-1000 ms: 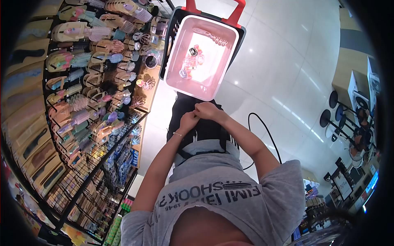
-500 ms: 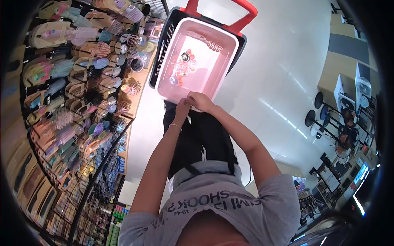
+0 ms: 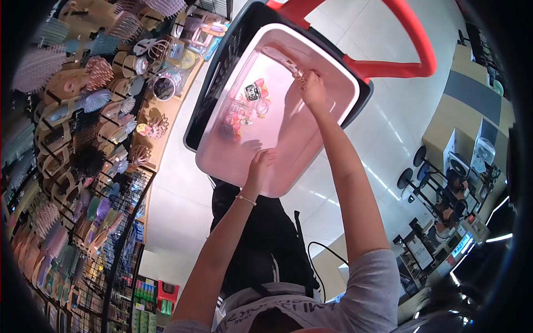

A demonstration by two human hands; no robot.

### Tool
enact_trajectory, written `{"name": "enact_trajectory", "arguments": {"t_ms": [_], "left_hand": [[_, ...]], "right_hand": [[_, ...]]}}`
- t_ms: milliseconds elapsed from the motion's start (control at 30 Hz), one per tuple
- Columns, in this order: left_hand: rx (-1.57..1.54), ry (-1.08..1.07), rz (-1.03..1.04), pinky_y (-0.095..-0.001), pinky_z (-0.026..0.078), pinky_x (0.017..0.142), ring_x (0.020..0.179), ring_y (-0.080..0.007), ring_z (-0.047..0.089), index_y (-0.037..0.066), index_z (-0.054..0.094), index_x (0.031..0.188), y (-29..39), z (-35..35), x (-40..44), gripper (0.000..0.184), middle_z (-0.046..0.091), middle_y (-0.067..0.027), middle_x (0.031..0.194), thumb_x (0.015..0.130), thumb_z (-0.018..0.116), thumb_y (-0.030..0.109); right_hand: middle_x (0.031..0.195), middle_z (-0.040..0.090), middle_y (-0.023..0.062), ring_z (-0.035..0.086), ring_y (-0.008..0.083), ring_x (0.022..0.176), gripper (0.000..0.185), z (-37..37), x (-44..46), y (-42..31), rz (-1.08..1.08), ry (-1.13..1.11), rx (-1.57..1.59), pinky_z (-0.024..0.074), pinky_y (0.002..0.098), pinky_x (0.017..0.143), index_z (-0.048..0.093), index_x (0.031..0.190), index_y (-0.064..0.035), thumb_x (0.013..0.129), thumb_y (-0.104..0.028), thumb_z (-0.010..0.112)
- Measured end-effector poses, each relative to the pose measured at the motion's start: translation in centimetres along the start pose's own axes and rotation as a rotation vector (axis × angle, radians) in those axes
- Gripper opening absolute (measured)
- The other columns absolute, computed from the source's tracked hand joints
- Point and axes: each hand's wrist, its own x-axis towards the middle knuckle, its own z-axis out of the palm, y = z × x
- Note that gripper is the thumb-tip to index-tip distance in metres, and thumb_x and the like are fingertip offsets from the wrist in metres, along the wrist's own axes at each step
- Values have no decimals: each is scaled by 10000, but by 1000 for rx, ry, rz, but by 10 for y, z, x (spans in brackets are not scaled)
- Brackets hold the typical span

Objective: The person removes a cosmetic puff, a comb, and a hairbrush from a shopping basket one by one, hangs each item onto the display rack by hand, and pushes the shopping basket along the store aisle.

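A pink tub with a white rim [image 3: 222, 161] sits in the black shopping basket [image 3: 197, 119]. Along its far end lies a pale hairbrush [image 3: 281, 57], bristle end to the right. My right hand [image 3: 314, 91] reaches inside, its fingers closed about the bristle end and partly covering it. My left hand [image 3: 261, 166], with a thin bracelet at the wrist, is over the tub's near end, fingers loosely extended and nothing visible in them. On the tub's floor are small clear packets with red and pink pieces [image 3: 241, 114] and a black label [image 3: 255, 91].
The basket's red handle [image 3: 419, 44] arches out at the upper right. On the left stands a rack of hairbrushes [image 3: 83, 100] on hooks, beside a wooden shelf edge [image 3: 177, 105] with hair clips. Fans [image 3: 411, 177] and boxes [image 3: 444, 144] stand along the right, past the pale tiled floor.
My hands, together at the tub's near rim before, have parted. The right has gone forward to the hairbrush; the left has moved over the near end. Basket and tub now appear larger and closer.
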Motion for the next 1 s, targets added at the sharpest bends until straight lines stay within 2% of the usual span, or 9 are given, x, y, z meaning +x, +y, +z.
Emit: {"name": "enact_trajectory", "arguments": {"t_ms": [67,167,433,500,567,633,700,867,1000], "left_hand": [[-48,-5,-8,-308,405,880,990,-206,546,-5,500,1097,-19,-7,-9,368,565,-122,1044,902,434,300],[19,61,-120,-308,405,882,982,-193,551,-1,500,1092,-29,-10,-21,362,565,-117,1049,906,431,301],[-69,40,-95,-263,421,837,915,-150,566,12,500,1092,-12,-9,-25,301,581,-86,998,896,451,235],[-13,29,-59,-278,407,865,967,-162,542,22,471,1133,-3,-12,-23,343,557,-85,1045,887,460,261],[45,17,-15,-293,393,893,1020,-174,517,33,441,1174,12,-6,-30,391,533,-83,1093,879,469,287],[246,155,102,-294,386,899,1070,-165,472,36,400,1210,33,3,-45,447,458,-80,1184,876,473,325],[230,183,166,-300,395,877,1029,-184,487,11,397,1189,52,13,-61,435,477,-105,1137,861,505,274],[488,223,468,-294,406,840,956,-221,504,-18,320,1200,73,18,-125,523,470,-179,1074,807,596,188],[397,116,641,-286,413,835,989,-200,493,-7,307,1199,72,19,-167,498,458,-138,1070,810,592,117]], "right_hand": [[1042,541,154,534,329,936,301,6,2,3,160,-255,-141,428,424,814,520,974,-33,736,-198,602],[1004,546,144,554,325,898,320,25,-2,12,107,-346,-296,451,419,771,520,959,-40,737,-257,601],[888,562,167,602,281,748,383,12,-58,-37,187,-288,68,484,411,629,508,900,-2,765,-349,595],[767,565,167,596,229,600,322,12,-82,-54,457,-333,404,478,342,510,479,882,12,783,-270,599],[761,557,137,577,279,707,334,-22,-108,-92,781,-379,991,461,373,639,492,921,6,725,-226,629],[802,542,145,568,262,724,299,-47,-137,-131,823,-196,1136,452,348,638,487,926,26,726,-155,617],[855,525,166,555,272,751,314,-80,-164,-167,521,-7,692,446,350,660,479,954,40,745,-157,604],[941,492,182,526,297,817,371,-141,-210,-215,443,50,933,428,367,704,456,1021,15,773,-214,606],[943,464,171,503,305,880,408,-203,-217,-227,272,-33,943,420,360,743,439,1061,4,755,-188,629]]}}
